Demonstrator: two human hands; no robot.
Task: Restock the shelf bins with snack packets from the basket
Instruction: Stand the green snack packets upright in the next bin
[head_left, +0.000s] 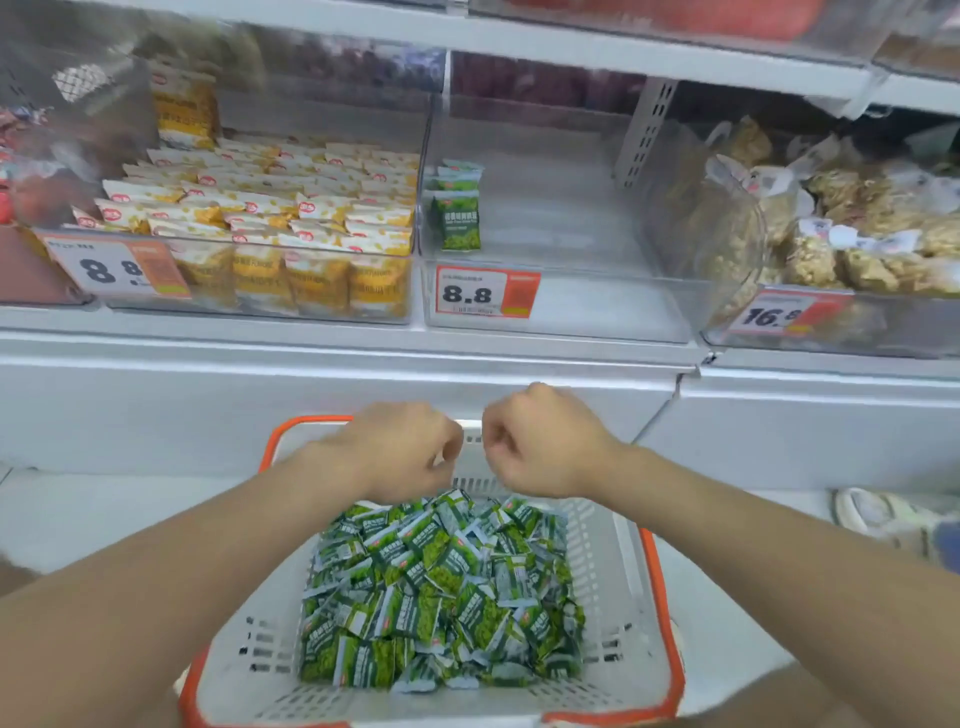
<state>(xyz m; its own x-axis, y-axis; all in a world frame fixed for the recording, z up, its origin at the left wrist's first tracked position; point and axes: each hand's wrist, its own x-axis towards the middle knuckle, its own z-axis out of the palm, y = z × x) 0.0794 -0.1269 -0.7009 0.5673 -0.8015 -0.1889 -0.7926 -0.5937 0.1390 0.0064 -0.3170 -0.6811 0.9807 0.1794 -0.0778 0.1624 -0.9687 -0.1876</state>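
Fingers of the left hand (400, 447) and right hand (540, 441) curl under, their grip hidden. Just below lie green snack packets (441, 597), heaped in the orange-rimmed basket (623, 597); a few stand in the middle shelf bin (571, 234).

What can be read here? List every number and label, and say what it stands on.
"8.8": middle price tag.
"8", then a half-hidden "8": left price tag.
"16.", last digit blurred: right price tag.
Print on green packets and yellow packets: too blurred to read.
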